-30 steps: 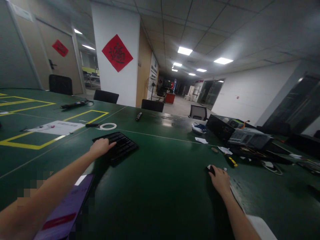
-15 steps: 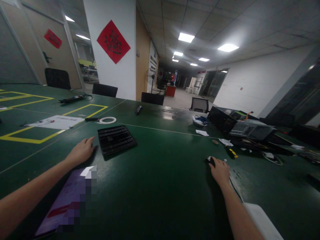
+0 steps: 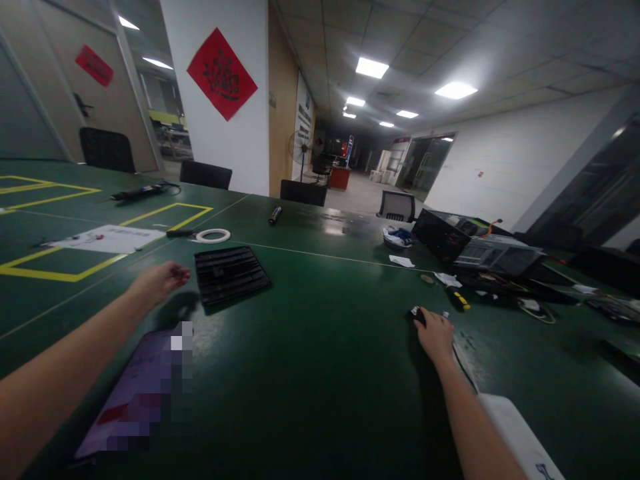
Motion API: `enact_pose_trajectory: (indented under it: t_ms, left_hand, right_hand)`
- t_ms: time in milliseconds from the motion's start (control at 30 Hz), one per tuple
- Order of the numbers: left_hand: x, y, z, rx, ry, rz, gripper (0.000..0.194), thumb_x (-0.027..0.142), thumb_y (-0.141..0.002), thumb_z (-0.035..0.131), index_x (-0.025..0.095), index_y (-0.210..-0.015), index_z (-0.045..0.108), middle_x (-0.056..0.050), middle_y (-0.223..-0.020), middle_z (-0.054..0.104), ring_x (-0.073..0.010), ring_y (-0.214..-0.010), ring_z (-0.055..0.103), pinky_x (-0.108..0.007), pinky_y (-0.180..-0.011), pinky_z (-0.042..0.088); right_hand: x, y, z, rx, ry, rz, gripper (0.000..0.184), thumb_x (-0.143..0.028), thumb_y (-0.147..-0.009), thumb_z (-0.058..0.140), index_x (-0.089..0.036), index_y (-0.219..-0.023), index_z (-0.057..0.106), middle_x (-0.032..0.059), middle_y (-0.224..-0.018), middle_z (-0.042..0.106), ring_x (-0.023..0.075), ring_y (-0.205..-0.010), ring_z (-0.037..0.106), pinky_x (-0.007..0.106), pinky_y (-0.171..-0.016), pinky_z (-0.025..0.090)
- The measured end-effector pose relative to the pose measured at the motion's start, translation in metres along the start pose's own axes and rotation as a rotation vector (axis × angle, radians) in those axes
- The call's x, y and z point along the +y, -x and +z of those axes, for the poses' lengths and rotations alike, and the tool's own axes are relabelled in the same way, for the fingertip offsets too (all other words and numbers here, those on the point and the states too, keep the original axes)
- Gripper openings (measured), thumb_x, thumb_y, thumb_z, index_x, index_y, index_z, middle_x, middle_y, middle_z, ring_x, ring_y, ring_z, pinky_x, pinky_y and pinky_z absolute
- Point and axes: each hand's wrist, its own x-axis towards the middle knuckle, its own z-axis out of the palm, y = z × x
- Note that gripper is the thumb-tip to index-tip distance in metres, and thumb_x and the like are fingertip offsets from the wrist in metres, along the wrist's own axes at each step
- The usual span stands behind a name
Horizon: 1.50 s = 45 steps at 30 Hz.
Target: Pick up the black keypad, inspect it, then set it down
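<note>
My left hand (image 3: 159,283) is raised a little above the green table, its fingers curled together; whether anything small is between them is hidden. Just right of it lies a flat black ribbed panel (image 3: 230,277), apart from the fingers. Below my left forearm is a flat purple sheet or screen (image 3: 131,390), its right side blurred into blocks. On the right, my right hand (image 3: 436,333) rests on the table, closed around a small black object (image 3: 416,313) with pale marks at its tip. A dark cable (image 3: 465,367) runs from beside that wrist toward a white flat item (image 3: 515,433).
An opened computer case (image 3: 465,243) stands at the right, with a yellow-and-black tool (image 3: 459,299) and paper scraps before it. A white ring (image 3: 213,236), a white sheet (image 3: 107,239) and a small dark cylinder (image 3: 275,215) lie farther back. Chairs line the far edge.
My left hand has lifted off the table and its fingers have curled in. My right hand stays on the small black object. The view has shifted slightly.
</note>
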Motion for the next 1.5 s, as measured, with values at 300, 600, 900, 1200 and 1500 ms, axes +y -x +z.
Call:
enact_pose_trajectory:
  t_ms: [300, 600, 900, 1200, 1500]
  left_hand:
    - [0.035, -0.018, 0.035, -0.328, -0.426, 0.332, 0.049, 0.045, -0.065, 0.066, 0.004, -0.091, 0.059, -0.013, -0.083, 0.061, -0.0253, -0.082, 0.053, -0.029, -0.071, 0.039]
    - [0.032, -0.036, 0.039, -0.421, -0.544, 0.448, 0.042, 0.041, -0.068, 0.064, 0.006, -0.091, 0.063, -0.019, -0.093, 0.063, -0.0295, -0.084, 0.058, -0.030, -0.071, 0.041]
    - [0.053, 0.006, 0.045, -0.324, -0.424, 0.467, 0.049, 0.046, -0.076, 0.049, 0.007, -0.105, 0.058, -0.019, -0.100, 0.062, -0.0300, -0.092, 0.059, -0.032, -0.076, 0.044]
    - [0.111, 0.159, 0.107, -0.474, 0.325, 0.781, 0.048, 0.041, -0.077, 0.053, 0.015, -0.117, 0.048, -0.013, -0.114, 0.054, -0.0238, -0.106, 0.051, -0.036, -0.092, 0.040]
    - [0.105, 0.188, 0.116, -0.555, 0.472, 0.833, 0.050, 0.039, -0.077, 0.056, 0.017, -0.120, 0.043, -0.013, -0.116, 0.049, -0.0255, -0.108, 0.048, -0.040, -0.092, 0.040]
  right_hand:
    - [0.001, 0.000, 0.004, 0.018, 0.000, 0.009, 0.042, -0.030, -0.082, 0.039, -0.015, -0.121, 0.048, 0.0109, -0.120, 0.056, 0.0289, -0.112, 0.042, 0.044, -0.092, 0.031]
    - [-0.002, 0.001, 0.000, 0.015, -0.041, 0.006, 0.043, -0.030, -0.082, 0.038, -0.014, -0.120, 0.049, 0.0124, -0.120, 0.056, 0.0306, -0.112, 0.043, 0.046, -0.090, 0.032]
    - [-0.025, 0.006, -0.007, 0.077, -0.417, -0.156, 0.044, -0.026, -0.076, 0.046, -0.015, -0.118, 0.052, 0.0120, -0.116, 0.058, 0.0272, -0.111, 0.044, 0.046, -0.098, 0.030]
    - [-0.150, 0.089, -0.016, -0.284, -1.159, -0.469, 0.037, -0.024, -0.071, 0.057, -0.024, -0.108, 0.057, 0.0062, -0.119, 0.052, 0.0209, -0.117, 0.042, 0.042, -0.103, 0.031]
    - [-0.149, 0.099, -0.022, -0.240, -1.146, -0.599, 0.038, -0.023, -0.075, 0.055, -0.028, -0.113, 0.054, 0.0058, -0.120, 0.055, 0.0215, -0.113, 0.047, 0.045, -0.099, 0.036]
